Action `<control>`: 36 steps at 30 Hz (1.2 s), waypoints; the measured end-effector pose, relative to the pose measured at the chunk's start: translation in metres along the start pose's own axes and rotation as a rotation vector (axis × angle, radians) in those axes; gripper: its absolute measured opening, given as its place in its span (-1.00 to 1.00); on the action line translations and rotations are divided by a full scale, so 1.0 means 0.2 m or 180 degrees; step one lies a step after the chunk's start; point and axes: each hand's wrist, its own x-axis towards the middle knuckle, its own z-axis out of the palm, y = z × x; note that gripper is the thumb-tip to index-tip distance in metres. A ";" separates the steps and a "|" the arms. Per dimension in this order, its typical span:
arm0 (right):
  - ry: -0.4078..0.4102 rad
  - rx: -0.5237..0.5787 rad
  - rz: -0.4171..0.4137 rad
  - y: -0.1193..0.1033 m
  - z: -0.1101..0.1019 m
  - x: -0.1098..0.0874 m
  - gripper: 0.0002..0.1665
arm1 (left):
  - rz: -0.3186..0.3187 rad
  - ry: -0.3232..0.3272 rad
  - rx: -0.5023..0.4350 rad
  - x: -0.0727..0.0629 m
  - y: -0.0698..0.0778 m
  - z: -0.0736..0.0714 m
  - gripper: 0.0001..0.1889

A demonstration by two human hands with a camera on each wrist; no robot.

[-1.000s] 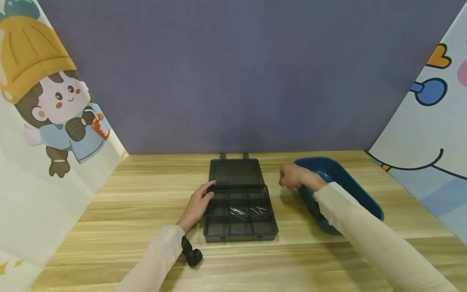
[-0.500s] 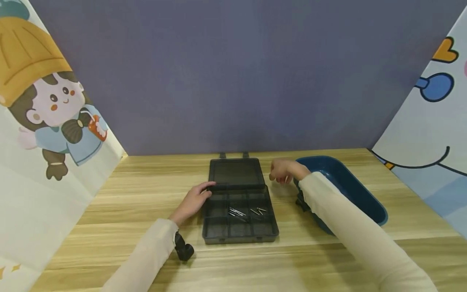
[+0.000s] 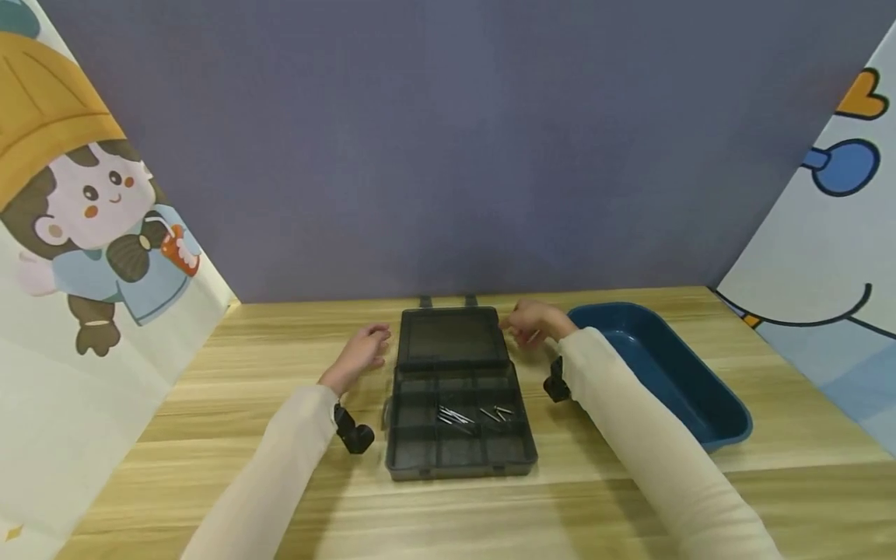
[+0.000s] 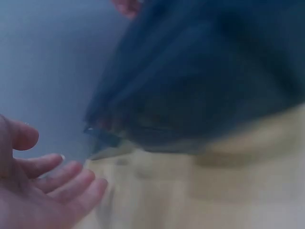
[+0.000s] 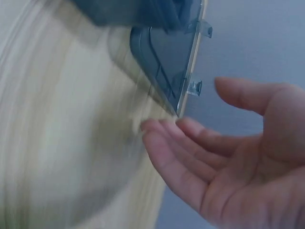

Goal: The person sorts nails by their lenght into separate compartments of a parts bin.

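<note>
A dark translucent compartment box (image 3: 462,471) lies on the table, its lid (image 3: 451,336) folded back toward the wall. Several slim metal pins (image 3: 455,416) rest in a middle compartment, and a few shorter metal pieces (image 3: 498,414) in the one to its right. My left hand (image 3: 358,356) hovers just left of the lid, fingers loosely bent and holding nothing; the left wrist view shows its palm (image 4: 43,195) bare. At the lid's right edge is my right hand (image 3: 535,320), fingertips near the corner. In the right wrist view this hand (image 5: 228,152) has relaxed fingers and holds nothing.
A deep blue plastic basin (image 3: 728,435) stands to the right of the box, partly behind the right sleeve (image 3: 630,397). A grey wall panel (image 3: 462,155) closes off the back of the wooden table (image 3: 280,327). Printed cartoon panels flank both sides.
My left hand has come off the box's left edge and moved slightly away and toward the back. The right hand has travelled left from beside the basin to the lid, its fingers loosening.
</note>
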 end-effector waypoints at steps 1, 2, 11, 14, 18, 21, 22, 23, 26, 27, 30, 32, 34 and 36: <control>0.0047 0.0115 0.0037 0.00 0.01 0.02 -0.69 | -0.0067 -0.0024 -0.0063 0.02 0.01 -0.01 -0.48; 0.0097 0.0222 0.0088 0.01 0.01 0.03 -0.66 | -0.0128 -0.0041 -0.0121 0.03 0.02 -0.01 -0.47; 0.0339 0.1437 0.0186 0.04 0.02 0.15 -0.58 | -0.0357 -0.0394 -0.0491 0.18 0.06 -0.07 -0.38; 0.0352 0.1649 0.0302 0.05 0.03 0.17 -0.44 | -0.0492 -0.0476 -0.0711 0.22 0.07 -0.08 -0.38; 0.0275 0.1683 0.0407 0.07 0.03 0.18 -0.27 | -0.0668 -0.0518 -0.1004 0.24 0.07 -0.07 -0.38; 0.0146 0.1604 0.0392 0.07 0.04 0.18 -0.20 | -0.0712 -0.0474 -0.1115 0.25 0.07 -0.06 -0.39; 0.0116 0.1589 0.0377 0.07 0.05 0.18 -0.20 | -0.0713 -0.0457 -0.1135 0.25 0.07 -0.06 -0.39; 0.0091 0.1586 0.0358 0.07 0.05 0.18 -0.19 | -0.0699 -0.0450 -0.1128 0.24 0.07 -0.05 -0.39; 0.0080 0.1627 0.0242 0.11 0.06 0.28 -0.20 | -0.0626 -0.0407 -0.1071 0.24 0.07 -0.04 -0.39; 0.0078 0.1701 0.0150 0.16 0.05 0.35 -0.21 | -0.0594 -0.0381 -0.1068 0.24 0.07 -0.04 -0.40; 0.0183 0.1893 -0.0123 0.31 0.02 0.59 -0.24 | -0.0441 -0.0331 -0.1024 0.24 0.08 -0.03 -0.41; 0.0251 0.2068 -0.0329 0.37 -0.02 0.67 -0.38 | -0.0313 -0.0273 -0.1061 0.24 0.10 -0.03 -0.42; 0.0488 0.2123 -0.0386 0.32 -0.02 0.60 -0.48 | -0.0148 -0.0247 -0.1054 0.24 0.11 -0.02 -0.42; 0.0731 0.2188 -0.0385 0.20 0.00 0.43 -0.53 | 0.0005 -0.0209 -0.1056 0.23 0.13 -0.02 -0.43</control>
